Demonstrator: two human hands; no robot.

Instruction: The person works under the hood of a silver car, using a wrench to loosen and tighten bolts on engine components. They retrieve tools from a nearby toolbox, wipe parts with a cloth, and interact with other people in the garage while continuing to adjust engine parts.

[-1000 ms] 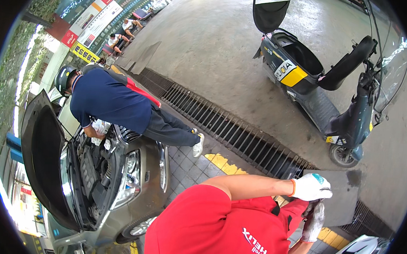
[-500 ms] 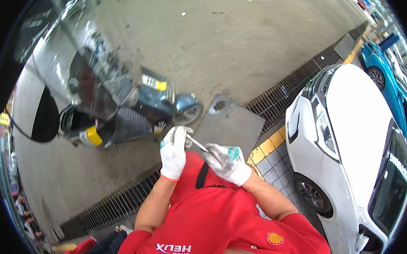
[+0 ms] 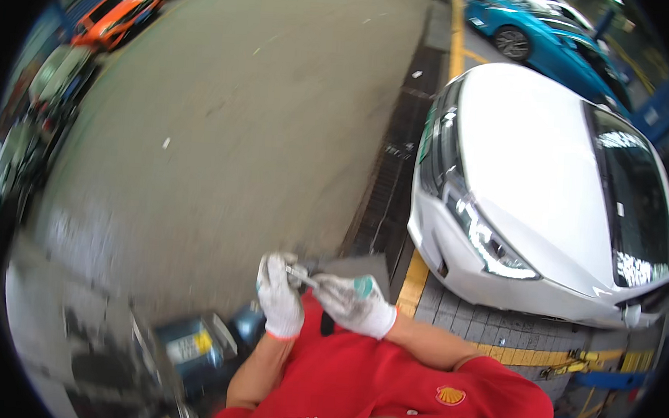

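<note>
White, smooth-hooded car (image 3: 533,156) parked at right, untouched. Beyond red fabric shirt (image 3: 386,373), smudged white-knit-gloved left hand (image 3: 277,291) and matching right hand (image 3: 359,306) closed on thin, silvery, metal-looking rod (image 3: 301,276). Apparently being handled two-handed; for next move, one firm grip likely needed.

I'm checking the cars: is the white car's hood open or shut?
Shut: the white car's hood lies down, its edge meeting the headlight.

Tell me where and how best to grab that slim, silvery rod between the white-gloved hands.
Probably its exposed middle: pinch the rod across its thin width, coming from above. It is slender and slants between the left hand and right hand, which seem to cover its ends.
</note>
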